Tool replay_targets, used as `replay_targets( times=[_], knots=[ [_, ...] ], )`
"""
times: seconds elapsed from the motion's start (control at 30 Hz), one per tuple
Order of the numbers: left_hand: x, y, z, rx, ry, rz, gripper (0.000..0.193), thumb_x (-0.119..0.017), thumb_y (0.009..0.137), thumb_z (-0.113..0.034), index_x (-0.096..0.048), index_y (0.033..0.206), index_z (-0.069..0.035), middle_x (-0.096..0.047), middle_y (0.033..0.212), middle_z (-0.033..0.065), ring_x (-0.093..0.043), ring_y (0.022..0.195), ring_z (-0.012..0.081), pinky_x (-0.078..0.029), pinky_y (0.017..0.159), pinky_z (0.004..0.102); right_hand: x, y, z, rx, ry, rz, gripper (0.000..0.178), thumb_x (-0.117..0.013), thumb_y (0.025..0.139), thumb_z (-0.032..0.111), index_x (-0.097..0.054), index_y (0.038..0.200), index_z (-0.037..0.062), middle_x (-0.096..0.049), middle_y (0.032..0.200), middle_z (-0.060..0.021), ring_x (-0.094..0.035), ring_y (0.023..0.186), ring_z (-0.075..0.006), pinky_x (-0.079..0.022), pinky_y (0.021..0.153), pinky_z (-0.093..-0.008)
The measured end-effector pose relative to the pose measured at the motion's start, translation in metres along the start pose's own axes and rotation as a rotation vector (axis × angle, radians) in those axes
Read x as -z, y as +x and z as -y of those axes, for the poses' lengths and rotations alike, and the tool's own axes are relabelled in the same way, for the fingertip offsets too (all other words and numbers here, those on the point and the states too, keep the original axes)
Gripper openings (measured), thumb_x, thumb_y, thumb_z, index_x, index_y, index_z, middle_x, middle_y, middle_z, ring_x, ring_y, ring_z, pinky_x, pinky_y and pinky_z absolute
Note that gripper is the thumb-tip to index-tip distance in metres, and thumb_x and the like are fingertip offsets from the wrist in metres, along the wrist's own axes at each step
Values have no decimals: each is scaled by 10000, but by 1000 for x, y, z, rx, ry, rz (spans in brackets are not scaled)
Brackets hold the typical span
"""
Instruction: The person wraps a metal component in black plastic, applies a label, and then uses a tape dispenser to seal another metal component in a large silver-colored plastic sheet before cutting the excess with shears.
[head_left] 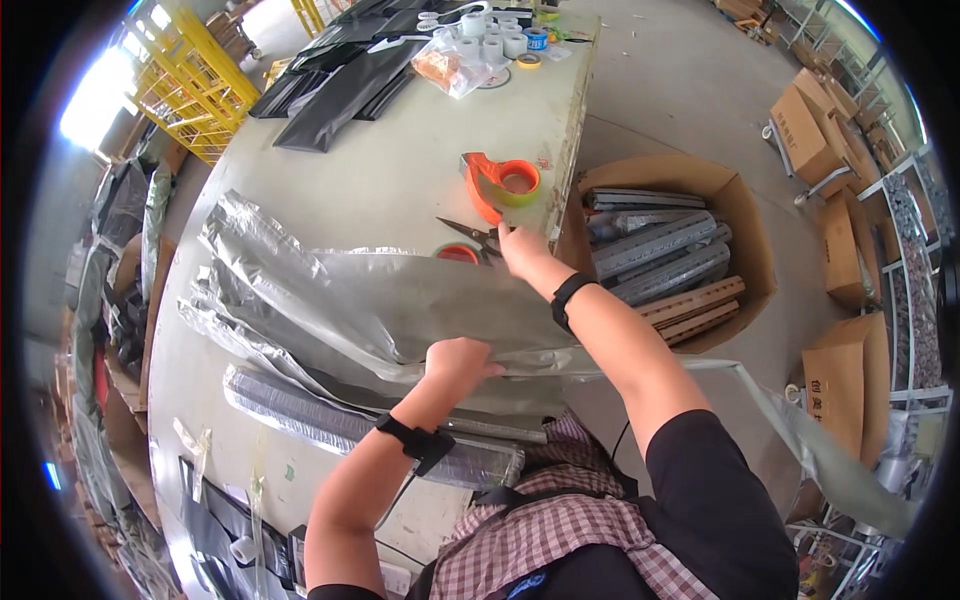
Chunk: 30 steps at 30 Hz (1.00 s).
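Note:
My right hand is closed at the handles of a pair of dark scissors, whose slightly parted blades point left above the table. A large grey plastic sheet lies crumpled across the table, and a strip of it runs off to the right past the table edge. My left hand is closed on the sheet's near edge, knuckles up. Just left of the scissors' handles rests a tape roll with a red core. Beyond them stands an orange tape dispenser. A foil-like wrapped long bundle lies nearer my body.
Right of the table, an open cardboard box holds several wrapped long pieces. Black plastic sheets, a clear bag and several tape rolls occupy the far end. More cartons and a rack stand farther right.

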<state>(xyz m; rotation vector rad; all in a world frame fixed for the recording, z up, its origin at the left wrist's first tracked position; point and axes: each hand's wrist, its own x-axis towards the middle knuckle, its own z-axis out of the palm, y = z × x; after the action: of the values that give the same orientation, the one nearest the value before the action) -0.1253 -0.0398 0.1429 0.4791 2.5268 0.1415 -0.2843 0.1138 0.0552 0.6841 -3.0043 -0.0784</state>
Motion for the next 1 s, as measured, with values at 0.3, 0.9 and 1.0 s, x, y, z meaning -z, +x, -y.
replay_targets(
  times=[0.3, 0.9, 1.0],
  knots=[
    [-14, 37, 17, -185, -237, 61, 450, -472, 839, -476, -619, 896, -55, -624, 831, 163, -588, 820, 340, -460, 703, 421, 26, -16, -22, 175, -36, 111, 520, -496, 791, 118, -394, 1300, 144, -614, 697, -91, -616, 631, -245, -485, 531, -361],
    [64, 64, -44, 2, -386, 58, 381, -570, 766, -392, -643, 862, -31, -625, 831, 165, -586, 811, 329, -439, 740, 404, 110, -309, 28, -394, 2325, 592, 686, -326, 806, 678, -348, 1186, 106, -560, 962, -99, -548, 894, -153, -464, 747, -305],
    [53, 64, -53, -173, -434, -21, 360, -575, 787, -307, -580, 778, 53, -558, 668, 178, -513, 631, 291, -402, 642, 375, 94, -291, 42, -429, 2197, 451, 710, -326, 796, 694, -314, 1208, 117, -545, 1001, -102, -524, 918, -145, -458, 746, -313]
  ],
)
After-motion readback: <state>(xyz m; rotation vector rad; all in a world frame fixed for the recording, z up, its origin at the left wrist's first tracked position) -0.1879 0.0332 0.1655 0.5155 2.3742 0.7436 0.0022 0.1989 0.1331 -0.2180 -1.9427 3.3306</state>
